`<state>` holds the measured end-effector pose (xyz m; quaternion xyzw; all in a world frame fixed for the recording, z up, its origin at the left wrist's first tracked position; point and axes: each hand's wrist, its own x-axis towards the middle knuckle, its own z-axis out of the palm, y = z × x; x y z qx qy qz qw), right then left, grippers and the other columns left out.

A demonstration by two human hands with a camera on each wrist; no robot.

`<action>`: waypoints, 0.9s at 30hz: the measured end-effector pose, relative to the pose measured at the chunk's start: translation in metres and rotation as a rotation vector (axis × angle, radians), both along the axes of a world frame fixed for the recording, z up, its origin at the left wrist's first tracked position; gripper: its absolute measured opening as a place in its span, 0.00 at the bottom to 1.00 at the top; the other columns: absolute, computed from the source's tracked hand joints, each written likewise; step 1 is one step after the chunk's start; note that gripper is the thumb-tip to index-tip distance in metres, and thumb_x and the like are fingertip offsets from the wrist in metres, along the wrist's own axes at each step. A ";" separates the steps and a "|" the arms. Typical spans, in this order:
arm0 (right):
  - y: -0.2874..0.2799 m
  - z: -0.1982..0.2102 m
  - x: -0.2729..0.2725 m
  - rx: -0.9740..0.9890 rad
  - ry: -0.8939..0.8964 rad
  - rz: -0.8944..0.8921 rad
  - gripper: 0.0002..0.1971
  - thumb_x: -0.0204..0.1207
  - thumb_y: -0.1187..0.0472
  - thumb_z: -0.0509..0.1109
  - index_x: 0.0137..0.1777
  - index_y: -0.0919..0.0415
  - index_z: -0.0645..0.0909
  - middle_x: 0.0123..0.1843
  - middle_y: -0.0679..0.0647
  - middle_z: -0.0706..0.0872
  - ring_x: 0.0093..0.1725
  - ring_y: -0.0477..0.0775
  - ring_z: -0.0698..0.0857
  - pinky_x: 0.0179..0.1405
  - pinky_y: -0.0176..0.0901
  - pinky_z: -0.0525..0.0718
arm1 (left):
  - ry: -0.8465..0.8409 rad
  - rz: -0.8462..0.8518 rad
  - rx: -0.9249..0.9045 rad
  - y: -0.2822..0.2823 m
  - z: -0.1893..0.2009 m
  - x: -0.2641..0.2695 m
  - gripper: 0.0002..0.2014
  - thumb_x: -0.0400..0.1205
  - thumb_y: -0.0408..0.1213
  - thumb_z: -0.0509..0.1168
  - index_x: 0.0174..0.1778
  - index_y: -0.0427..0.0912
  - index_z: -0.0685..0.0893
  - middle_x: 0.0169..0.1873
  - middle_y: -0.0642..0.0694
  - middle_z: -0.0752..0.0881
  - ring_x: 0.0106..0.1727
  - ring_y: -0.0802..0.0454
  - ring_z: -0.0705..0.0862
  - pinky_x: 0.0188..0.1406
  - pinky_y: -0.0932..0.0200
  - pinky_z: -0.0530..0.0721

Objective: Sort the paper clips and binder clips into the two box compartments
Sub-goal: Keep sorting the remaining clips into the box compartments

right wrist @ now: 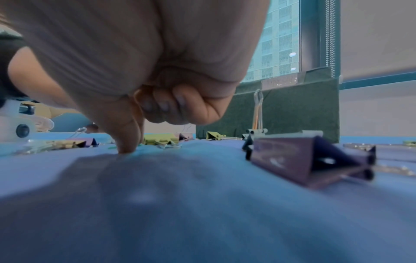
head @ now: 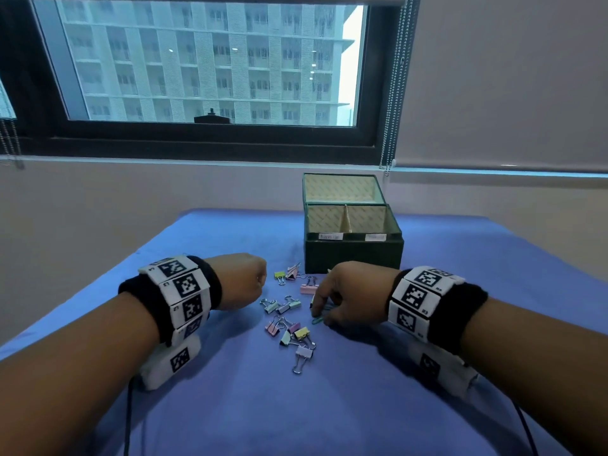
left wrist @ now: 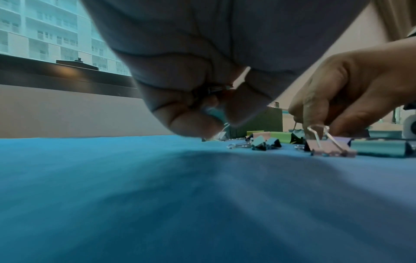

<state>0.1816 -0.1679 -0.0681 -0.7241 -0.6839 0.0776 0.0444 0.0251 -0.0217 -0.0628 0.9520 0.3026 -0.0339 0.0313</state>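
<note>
A dark green box (head: 353, 255) stands open at the back of the blue cloth, with a divider making two labelled compartments; I see nothing inside them. Several pastel binder clips (head: 289, 327) lie scattered in front of it, between my hands. My right hand (head: 320, 315) reaches down, with thumb and index finger pinching a green paper clip (head: 317, 320) that lies on the cloth; its other fingers (right wrist: 171, 110) are curled. My left hand (head: 243, 278) is a fist left of the pile. Inside that fist (left wrist: 209, 110), a teal piece and metal wire of clips show.
A purple binder clip (right wrist: 303, 158) lies close beside my right hand. The box lid (head: 343, 189) stands upright behind the box. The blue cloth (head: 296, 406) stretches toward me. A window and wall lie past the table's far edge.
</note>
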 end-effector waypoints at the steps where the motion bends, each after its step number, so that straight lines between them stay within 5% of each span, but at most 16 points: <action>1: 0.000 0.000 0.000 0.004 0.009 0.001 0.08 0.72 0.57 0.74 0.50 0.49 0.90 0.29 0.40 0.77 0.27 0.38 0.75 0.28 0.30 0.73 | 0.027 0.008 0.013 -0.001 -0.001 0.000 0.06 0.79 0.35 0.59 0.51 0.43 0.77 0.51 0.45 0.82 0.43 0.46 0.77 0.39 0.58 0.73; 5: 0.001 -0.001 0.003 0.132 0.025 -0.004 0.04 0.72 0.60 0.70 0.38 0.51 0.83 0.28 0.41 0.77 0.27 0.38 0.75 0.31 0.31 0.74 | 0.079 0.014 -0.045 0.000 -0.007 -0.001 0.21 0.75 0.53 0.71 0.57 0.52 0.70 0.52 0.52 0.77 0.47 0.49 0.79 0.46 0.57 0.77; 7: 0.004 0.012 0.017 0.221 0.051 -0.088 0.05 0.72 0.62 0.68 0.38 0.50 0.80 0.32 0.42 0.80 0.32 0.40 0.77 0.35 0.36 0.78 | 0.087 -0.026 -0.019 0.003 -0.008 -0.002 0.19 0.74 0.58 0.70 0.56 0.56 0.76 0.55 0.53 0.79 0.55 0.51 0.81 0.55 0.55 0.80; 9: 0.010 0.032 0.040 0.322 0.061 -0.204 0.06 0.74 0.63 0.67 0.39 0.51 0.79 0.36 0.43 0.81 0.37 0.45 0.80 0.36 0.35 0.76 | 0.094 -0.064 0.000 0.005 -0.008 -0.001 0.14 0.75 0.59 0.69 0.51 0.56 0.81 0.53 0.54 0.81 0.54 0.52 0.81 0.53 0.56 0.79; 13: 0.022 0.062 0.092 0.498 0.003 -0.454 0.04 0.74 0.64 0.67 0.43 0.55 0.81 0.41 0.47 0.83 0.42 0.51 0.81 0.39 0.39 0.75 | 0.082 -0.111 0.046 0.006 -0.009 0.002 0.12 0.78 0.58 0.67 0.49 0.55 0.81 0.47 0.55 0.79 0.49 0.52 0.80 0.48 0.58 0.77; 16: 0.035 0.064 0.100 0.344 -0.011 -0.536 0.14 0.74 0.61 0.69 0.59 0.50 0.82 0.60 0.51 0.86 0.55 0.54 0.84 0.53 0.44 0.82 | -0.095 -0.141 0.064 0.008 -0.006 0.000 0.12 0.79 0.55 0.65 0.54 0.56 0.78 0.54 0.54 0.80 0.58 0.52 0.80 0.56 0.57 0.78; 19: 0.049 0.060 0.076 0.319 -0.137 -0.466 0.27 0.71 0.58 0.69 0.71 0.45 0.76 0.72 0.50 0.78 0.68 0.56 0.79 0.66 0.52 0.81 | -0.282 -0.141 0.097 0.011 -0.002 0.000 0.11 0.80 0.54 0.64 0.54 0.55 0.76 0.53 0.55 0.79 0.54 0.54 0.79 0.52 0.60 0.75; 22: 0.058 0.054 0.032 0.410 -0.170 -0.231 0.18 0.73 0.59 0.65 0.61 0.43 0.82 0.61 0.47 0.82 0.60 0.54 0.82 0.61 0.53 0.83 | -0.370 -0.065 0.144 0.020 -0.002 0.005 0.08 0.81 0.52 0.62 0.50 0.54 0.73 0.49 0.54 0.78 0.47 0.52 0.78 0.46 0.59 0.74; 24: 0.068 0.047 0.002 0.261 -0.213 -0.110 0.16 0.76 0.60 0.63 0.59 0.43 0.83 0.58 0.45 0.85 0.57 0.52 0.84 0.58 0.50 0.84 | -0.353 0.025 0.162 0.028 -0.003 0.009 0.09 0.81 0.50 0.61 0.51 0.52 0.74 0.51 0.51 0.80 0.48 0.50 0.80 0.47 0.56 0.78; 27: 0.089 0.037 -0.024 -0.013 -0.354 -0.034 0.20 0.79 0.63 0.65 0.70 0.50 0.79 0.68 0.48 0.82 0.65 0.53 0.82 0.65 0.49 0.81 | -0.220 0.136 0.176 0.039 -0.006 0.011 0.13 0.81 0.49 0.60 0.57 0.46 0.75 0.54 0.47 0.81 0.50 0.47 0.82 0.52 0.51 0.83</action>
